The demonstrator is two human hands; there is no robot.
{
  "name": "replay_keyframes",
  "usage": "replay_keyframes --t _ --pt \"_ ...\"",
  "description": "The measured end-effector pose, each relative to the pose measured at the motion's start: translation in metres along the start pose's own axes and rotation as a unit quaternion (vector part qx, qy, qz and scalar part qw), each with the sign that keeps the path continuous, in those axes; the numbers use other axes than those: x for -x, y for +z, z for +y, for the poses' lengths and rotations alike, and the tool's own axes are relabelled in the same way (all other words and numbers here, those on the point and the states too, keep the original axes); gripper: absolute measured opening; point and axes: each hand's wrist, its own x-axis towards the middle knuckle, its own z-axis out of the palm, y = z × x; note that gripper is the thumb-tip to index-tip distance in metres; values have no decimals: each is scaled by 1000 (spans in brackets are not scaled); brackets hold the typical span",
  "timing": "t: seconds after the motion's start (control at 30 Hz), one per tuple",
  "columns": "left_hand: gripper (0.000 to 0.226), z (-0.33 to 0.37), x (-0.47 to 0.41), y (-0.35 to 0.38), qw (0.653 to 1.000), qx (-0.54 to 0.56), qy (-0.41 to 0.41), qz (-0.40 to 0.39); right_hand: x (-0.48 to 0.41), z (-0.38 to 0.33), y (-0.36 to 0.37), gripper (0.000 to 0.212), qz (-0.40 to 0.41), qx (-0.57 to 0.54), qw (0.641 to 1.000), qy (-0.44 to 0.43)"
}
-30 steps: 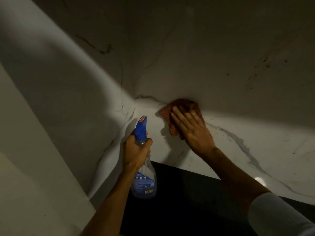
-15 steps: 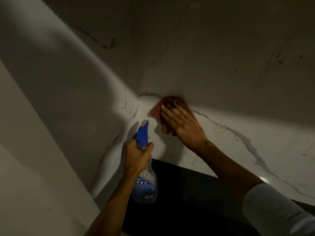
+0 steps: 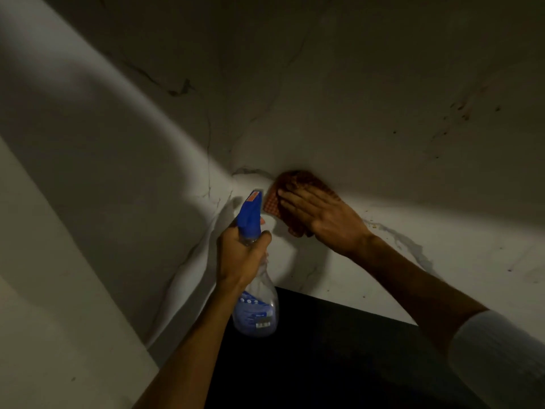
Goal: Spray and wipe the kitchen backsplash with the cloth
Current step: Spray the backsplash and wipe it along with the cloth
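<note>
Now right hand (image 3: 327,219) presses flat on orange checked cloth (image 3: 298,181); left hand (image 3: 241,258) grips blue-topped clear spray bottle (image 3: 256,314), nozzle close: may wet knuckles.

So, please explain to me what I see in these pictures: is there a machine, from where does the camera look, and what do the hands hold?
There is no machine here: a person works with two bare hands. All pictures come from one camera worn on the person's head, looking forward and down. The left hand grips a spray bottle with a blue head, over a dark countertop. The right hand, held flat, presses a reddish cloth against the pale veined backsplash, near its corner. Small dark specks show on the wall at upper right.
</note>
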Motion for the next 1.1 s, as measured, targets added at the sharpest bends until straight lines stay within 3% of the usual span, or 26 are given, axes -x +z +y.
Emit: replay_keyframes --t 0.1,0.27,0.4,0.5,0.57,0.63,0.77,0.83,1.0,1.1 --pt "22 14 -5 8 999 6 31 -15 -1 24 -22 57 74 -20 996 37" --pt "24 30 -10 24 998 21 54 -26 4 42 -50 59 204 -8 967 150" --pt "28 42 -9 33 996 28 72 -35 19 41 -51 72 106 -2 992 64" --pt "27 49 -10 41 996 30 68 -39 29 56 -60 54 53 30 998 -3" --pt "26 53 -11 45 996 31 70 -45 32 69 -67 55 30 40 999 -5" --pt "23 58 -11 49 995 30 77 -50 34 80 -75 59 39 53 997 26" --pt "22 66 -12 52 995 30 86 -40 36 88 -85 64 185 24 971 146" --pt "23 68 -13 53 995 26 85 -34 37 80 -79 68 212 13 961 176" --pt "19 73 -12 52 995 3 96 -30 50 71 -63 52 94 61 994 6" --pt "20 78 -10 53 995 -1 91 -31 54 86 -70 56 54 68 996 5"
